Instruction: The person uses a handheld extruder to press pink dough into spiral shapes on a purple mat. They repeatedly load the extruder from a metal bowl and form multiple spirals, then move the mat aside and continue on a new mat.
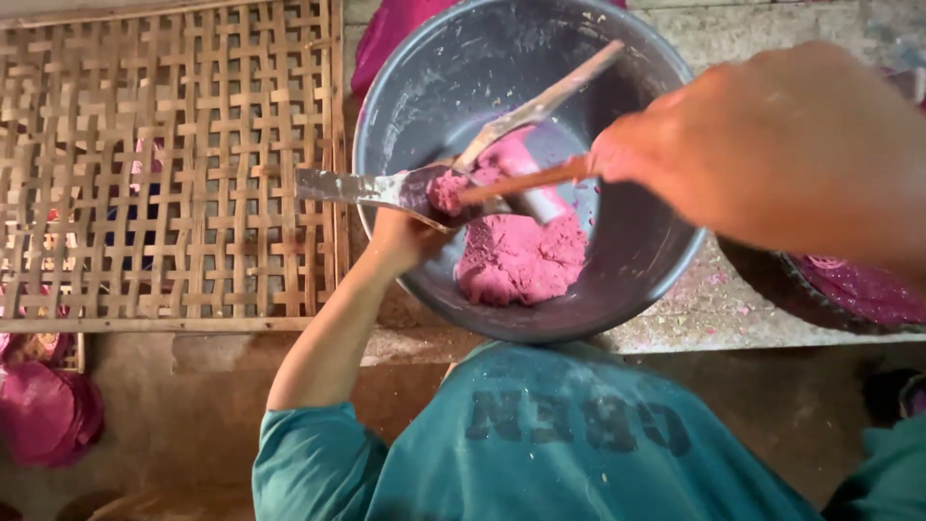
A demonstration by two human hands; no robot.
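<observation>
**Pink paste worked between two blades over the metal bowl**

Right, head camera, looking straight down past a teal shirt [550,434]. The left hand [405,236] comes up from six o'clock, its forearm rising out of a teal sleeve, and it is tucked under the near rim of the round metal bowl [666,232]. Its fingers are mostly hidden beneath the blade, so I cannot tell for sure how it closes, though the flat metal blade [357,186] seems to sit in it, with its tip pointing out toward nine o'clock.

The right hand [772,145] sweeps in from three o'clock, large and close to the lens, closed in a fist around a reddish wooden handle [526,181]. That handle runs toward nine o'clock and meets a small dab of pink paste [449,190] lying on the metal blade, right over the bowl's nine o'clock side. A second pale spatula [540,104] leans across the bowl toward one o'clock.

The main lump of pink paste [521,259] rests on the bowl floor toward six o'clock, just below the tools.

At nine o'clock from the bowl lies a woven bamboo lattice tray [164,164], touching or just beside the bowl's rim. At four o'clock a dark basket with pink material [858,289] shows partly.
</observation>
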